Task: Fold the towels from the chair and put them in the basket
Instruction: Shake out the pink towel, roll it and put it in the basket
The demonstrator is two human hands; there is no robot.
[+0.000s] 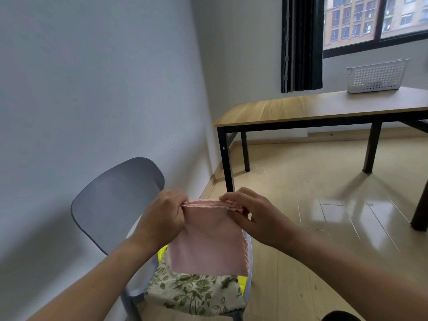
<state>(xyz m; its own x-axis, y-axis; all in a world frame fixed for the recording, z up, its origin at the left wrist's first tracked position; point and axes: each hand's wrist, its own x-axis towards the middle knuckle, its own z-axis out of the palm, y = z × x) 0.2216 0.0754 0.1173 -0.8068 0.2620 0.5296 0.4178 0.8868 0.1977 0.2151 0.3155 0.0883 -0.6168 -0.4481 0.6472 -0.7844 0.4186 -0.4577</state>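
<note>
A pink towel (208, 242) hangs folded in half over the grey chair (115, 200). My left hand (162, 218) pinches its top left corner and my right hand (257, 218) pinches its top right corner, both layers together. Below it on the chair seat lie a green floral towel (196, 295) and a yellow towel (162, 252), mostly hidden under the others. The white perforated basket (376, 76) stands on the wooden table (301, 107) at the far right, well away from my hands.
A white wall runs along the left, close behind the chair. The table's black legs (228, 163) stand just beyond the chair. Wooden floor (324, 216) stretches between chair and table. A dark curtain (301, 42) hangs by the window.
</note>
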